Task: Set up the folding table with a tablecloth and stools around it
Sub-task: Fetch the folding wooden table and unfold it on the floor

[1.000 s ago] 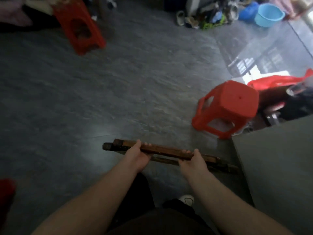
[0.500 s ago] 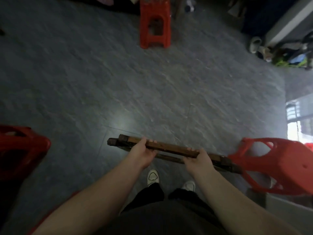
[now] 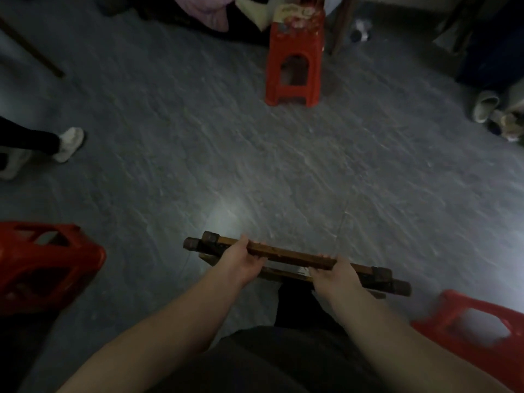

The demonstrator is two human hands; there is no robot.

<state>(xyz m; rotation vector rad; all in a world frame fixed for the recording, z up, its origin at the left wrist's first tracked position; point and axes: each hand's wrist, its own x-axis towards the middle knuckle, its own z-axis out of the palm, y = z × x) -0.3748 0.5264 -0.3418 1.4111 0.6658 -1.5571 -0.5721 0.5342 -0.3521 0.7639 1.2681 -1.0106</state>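
Note:
I hold a folded brown wooden table frame point(image 3: 289, 255) level in front of my waist, its dark capped leg ends sticking out on both sides. My left hand point(image 3: 242, 258) grips the top bar near its left end. My right hand point(image 3: 333, 275) grips the same bar further right. Three red plastic stools are in view: one upright at the far middle point(image 3: 295, 61) with a patterned cloth on its seat, one lying tipped at the left edge point(image 3: 42, 265), one at the lower right point(image 3: 476, 330).
Grey stone-pattern floor point(image 3: 255, 154) stretches ahead. Another person's leg and white shoe point(image 3: 68, 144) stand at the left. Cushions and fabric point(image 3: 209, 9) lie at the back. Slippers point(image 3: 486, 104) sit at the right edge. A dark stick point(image 3: 31, 48) lies at the upper left.
My view has swung left: the far stool shifted from upper left to upper middle, the right stool slid to the lower right corner, and a stool and someone's foot appeared at the left. Both hands keep their grip.

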